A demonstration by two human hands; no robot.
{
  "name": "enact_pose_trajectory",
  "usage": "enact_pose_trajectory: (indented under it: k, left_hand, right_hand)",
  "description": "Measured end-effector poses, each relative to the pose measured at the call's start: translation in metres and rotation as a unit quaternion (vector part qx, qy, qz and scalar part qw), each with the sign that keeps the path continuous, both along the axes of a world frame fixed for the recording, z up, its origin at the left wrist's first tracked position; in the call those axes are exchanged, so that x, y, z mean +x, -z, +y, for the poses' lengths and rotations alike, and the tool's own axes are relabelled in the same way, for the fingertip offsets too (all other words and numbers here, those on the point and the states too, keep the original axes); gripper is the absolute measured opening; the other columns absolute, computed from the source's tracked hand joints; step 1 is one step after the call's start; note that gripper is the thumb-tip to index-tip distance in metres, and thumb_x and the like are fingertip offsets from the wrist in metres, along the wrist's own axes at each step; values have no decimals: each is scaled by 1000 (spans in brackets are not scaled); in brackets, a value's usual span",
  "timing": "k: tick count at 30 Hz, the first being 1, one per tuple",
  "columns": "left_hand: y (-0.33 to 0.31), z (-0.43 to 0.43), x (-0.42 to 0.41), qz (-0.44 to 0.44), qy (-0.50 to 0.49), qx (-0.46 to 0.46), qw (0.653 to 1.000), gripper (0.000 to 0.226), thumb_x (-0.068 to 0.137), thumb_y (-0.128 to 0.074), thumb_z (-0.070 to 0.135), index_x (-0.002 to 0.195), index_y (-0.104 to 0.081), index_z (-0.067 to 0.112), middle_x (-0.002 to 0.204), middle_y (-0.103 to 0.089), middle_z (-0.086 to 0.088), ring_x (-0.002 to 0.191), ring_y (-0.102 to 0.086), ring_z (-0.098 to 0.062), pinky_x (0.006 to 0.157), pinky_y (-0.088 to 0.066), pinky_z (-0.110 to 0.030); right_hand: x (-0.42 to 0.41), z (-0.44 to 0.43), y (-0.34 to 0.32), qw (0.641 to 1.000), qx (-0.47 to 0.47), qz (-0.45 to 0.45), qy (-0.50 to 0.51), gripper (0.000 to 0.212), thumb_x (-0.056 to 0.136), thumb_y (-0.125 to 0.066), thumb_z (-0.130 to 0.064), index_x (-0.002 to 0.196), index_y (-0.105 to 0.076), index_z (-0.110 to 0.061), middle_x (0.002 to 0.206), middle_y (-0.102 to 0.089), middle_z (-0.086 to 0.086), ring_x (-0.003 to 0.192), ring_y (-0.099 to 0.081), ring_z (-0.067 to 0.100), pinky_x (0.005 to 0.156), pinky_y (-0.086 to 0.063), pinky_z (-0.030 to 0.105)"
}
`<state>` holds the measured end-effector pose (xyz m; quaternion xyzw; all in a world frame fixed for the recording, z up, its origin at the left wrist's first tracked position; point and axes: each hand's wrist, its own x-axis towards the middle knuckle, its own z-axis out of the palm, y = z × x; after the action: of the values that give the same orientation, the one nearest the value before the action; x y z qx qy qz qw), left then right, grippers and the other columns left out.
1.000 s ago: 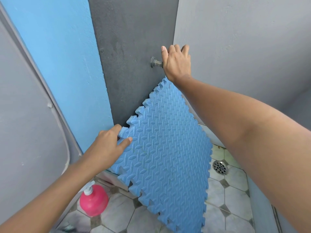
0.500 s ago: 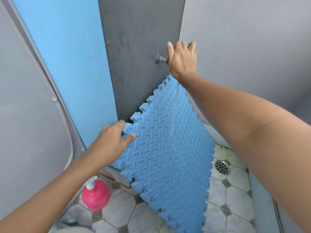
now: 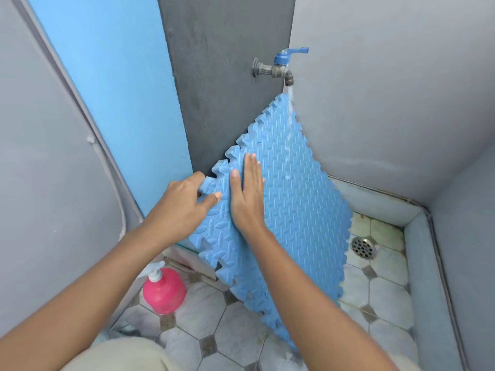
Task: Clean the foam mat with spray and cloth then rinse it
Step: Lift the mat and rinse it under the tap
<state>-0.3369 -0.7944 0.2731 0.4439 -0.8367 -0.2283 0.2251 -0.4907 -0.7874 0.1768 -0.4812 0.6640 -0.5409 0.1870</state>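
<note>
Left hand (image 3: 184, 202) pinches the toothed edge of the foam mat (image 3: 300, 210), right hand (image 3: 246, 196) flat and open on its face, both well below the tap (image 3: 278, 69). Mat's top corner sits under the tap's stream. Seems light, bendy, slippery wet, so grip the notches

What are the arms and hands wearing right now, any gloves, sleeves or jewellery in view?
Nothing worn shows. The left hand and right hand are bare: no gloves, rings or bracelets. The left forearm and right forearm are bare too, with no sleeve, watch or band up to the frame edge.
</note>
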Motion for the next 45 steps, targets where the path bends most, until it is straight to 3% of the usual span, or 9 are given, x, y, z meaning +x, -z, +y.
enact_pose_trajectory:
  k: [4, 13, 19, 26, 31, 33, 36, 39, 45]
  left_hand:
    - [2, -2, -1, 6, -2, -15, 1000, 37, 94, -60, 41, 74, -43, 14, 65, -53, -6, 62, -49, -18, 56, -41, -35]
    - [3, 0, -4, -8, -12, -31, 999, 35, 95, -58, 40, 79, -48, 11, 70, -55, -5, 67, -47, -9, 59, -36, -29]
    - [1, 1, -6, 3, -14, -25, 1000, 39, 95, -59, 40, 82, -51, 5, 72, -59, -13, 66, -53, -23, 57, -39, -28]
    - [-2, 2, -5, 4, -10, -22, 1000, 39, 95, -59, 40, 81, -51, 5, 73, -60, -14, 70, -56, -28, 57, -39, -27]
    - [-3, 5, -5, 5, -1, -6, 1000, 38, 97, -57, 40, 83, -49, 5, 71, -58, -11, 64, -55, -31, 51, -37, -26]
    - [-5, 4, -5, 5, 0, 4, 1000, 39, 98, -55, 39, 81, -46, 6, 65, -54, -8, 57, -48, -25, 50, -35, -28]
    - [-5, 2, -5, 14, -2, 15, 1000, 39, 99, -53, 37, 79, -45, 5, 61, -51, -7, 55, -46, -24, 52, -42, -34]
    - [-2, 4, -4, 6, 3, 14, 1000, 38, 100, -52, 36, 83, -47, 2, 62, -51, -11, 60, -47, -29, 53, -41, -35]
    - [-2, 6, -5, 6, 0, 16, 1000, 39, 100, -52, 36, 77, -43, 5, 58, -44, -4, 54, -38, -22, 51, -32, -32]
  right_hand:
    - [20, 69, 55, 996, -27, 79, -35, 62, 108, -29, -49, 165, -11, -32, 173, 1, -16, 159, 8, 3, 128, 8, 30]
    - [-46, 40, 101, 963, 109, -161, 188, 57, 110, -39, -44, 162, -31, -23, 172, -19, -4, 159, -12, 12, 130, -5, 40]
    - [-110, -5, 25, 770, -168, -575, 221, 43, 110, -45, -32, 127, -63, 3, 133, -67, 19, 114, -70, 25, 94, -57, 28]
    - [-118, -58, -51, 727, -164, -667, 26, 56, 113, -31, -37, 107, -65, 7, 117, -68, 21, 130, -62, 35, 108, -51, 36]
    - [-94, -56, -77, 752, -174, -635, 23, 49, 113, -29, -24, 105, -66, 7, 131, -64, 28, 100, -72, 30, 90, -59, 32]
    - [-48, -33, -77, 814, -168, -556, 15, 46, 113, -34, -24, 104, -70, 3, 131, -68, 24, 112, -71, 27, 97, -57, 30]
    - [28, 23, -40, 959, -146, -243, 1, 37, 113, -37, -30, 133, -66, -18, 154, -53, 1, 147, -45, 10, 123, -32, 26]
    - [50, 75, 40, 991, -91, 80, -52, 52, 110, -29, -43, 161, -22, -35, 172, -9, -14, 160, -3, 7, 129, 4, 31]
    - [-51, 117, 159, 945, 241, -89, 204, 52, 110, -24, -51, 160, -11, -43, 175, -1, 0, 161, 6, 15, 129, 7, 44]
